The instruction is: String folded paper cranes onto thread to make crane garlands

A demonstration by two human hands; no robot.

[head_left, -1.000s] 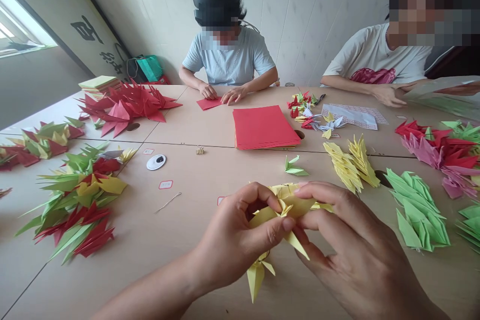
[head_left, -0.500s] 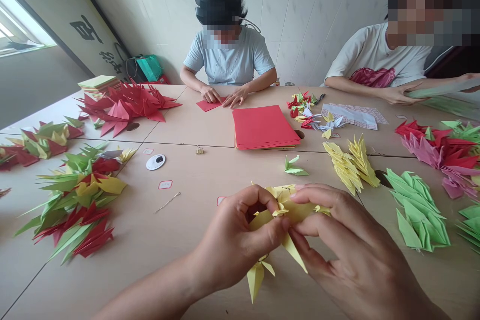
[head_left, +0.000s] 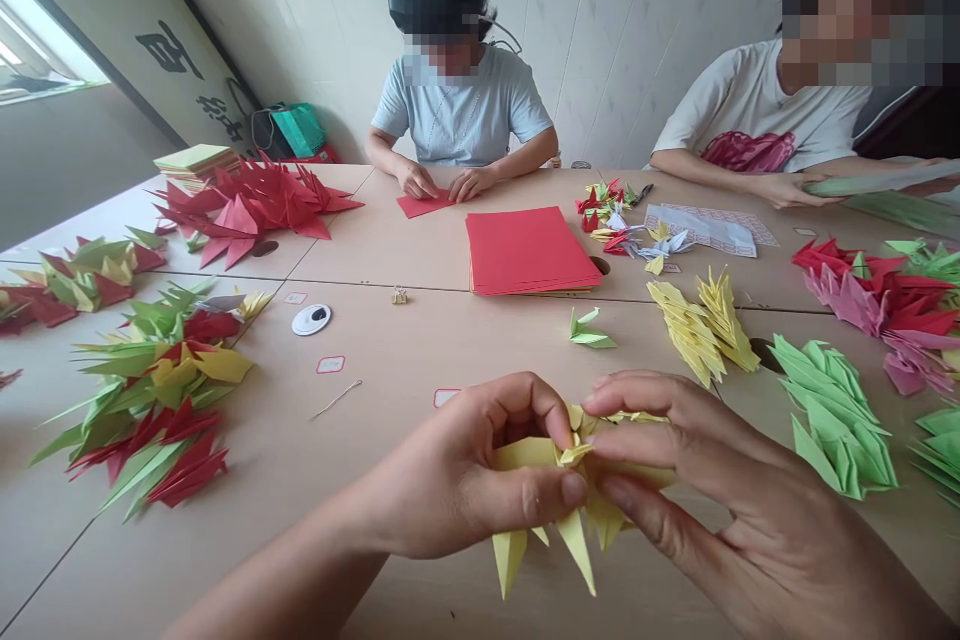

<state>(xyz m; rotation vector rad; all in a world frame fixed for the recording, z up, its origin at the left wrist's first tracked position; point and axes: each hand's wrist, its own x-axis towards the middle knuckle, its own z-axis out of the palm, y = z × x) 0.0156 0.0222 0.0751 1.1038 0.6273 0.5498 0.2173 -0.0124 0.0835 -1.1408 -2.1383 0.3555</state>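
Note:
Between my hands, above the near part of the table, is a cluster of yellow folded-paper pieces (head_left: 525, 455) with pointed tips hanging down. My left hand (head_left: 480, 470) pinches it from the left, thumb and index finger meeting near a small folded knot at its middle. My right hand (head_left: 690, 480) grips the same cluster from the right, fingers curled over its top and thumb beneath. Part of the paper is hidden behind my fingers. Just beyond my hands lies a single green folded piece (head_left: 591, 330).
Left are mixed folded pieces (head_left: 165, 390) and a red pile (head_left: 255, 210). A red paper stack (head_left: 532, 250) lies ahead; yellow (head_left: 697, 325) and green bundles (head_left: 832, 420) lie right. A needle-like wire (head_left: 336, 400) lies near a googly eye (head_left: 311, 320). Two people sit opposite.
The yellow cluster has turned between my hands, and more tips now show below it. My right fingers have shifted toward its middle. The person opposite has moved their hands slightly over red paper.

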